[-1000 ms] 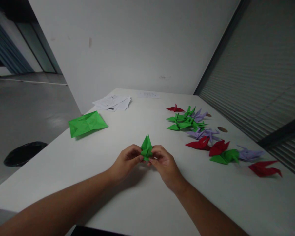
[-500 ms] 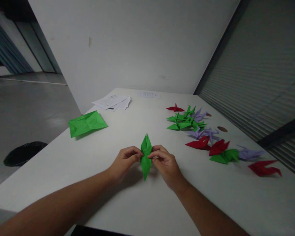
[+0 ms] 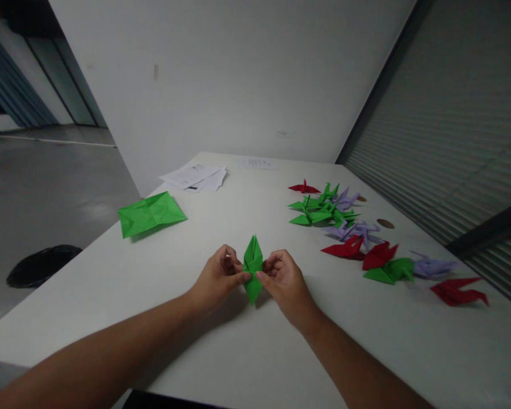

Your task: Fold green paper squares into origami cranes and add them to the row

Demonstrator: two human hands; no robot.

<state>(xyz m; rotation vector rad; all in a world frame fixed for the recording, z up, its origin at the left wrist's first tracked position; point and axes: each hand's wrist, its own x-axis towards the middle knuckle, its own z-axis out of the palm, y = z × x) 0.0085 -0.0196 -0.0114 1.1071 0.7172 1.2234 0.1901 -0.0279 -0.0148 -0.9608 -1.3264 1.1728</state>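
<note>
Both my hands hold a green folded paper piece (image 3: 252, 267), a long diamond shape with one tip pointing away and one toward me. My left hand (image 3: 218, 278) pinches its left side at the middle. My right hand (image 3: 283, 279) pinches its right side. The piece stands just above the white table (image 3: 221, 352), near its middle.
A creased green paper sheet (image 3: 150, 213) lies at the left edge. White printed papers (image 3: 196, 177) sit at the far left. Several finished red, green and purple paper cranes (image 3: 349, 230) spread along the right side. A black round object (image 3: 42, 264) lies on the floor left of the table.
The lower flap of the green piece has been unfolded downward, turning the short shape into a long diamond. My fingers have shifted to pinch its middle from both sides.
</note>
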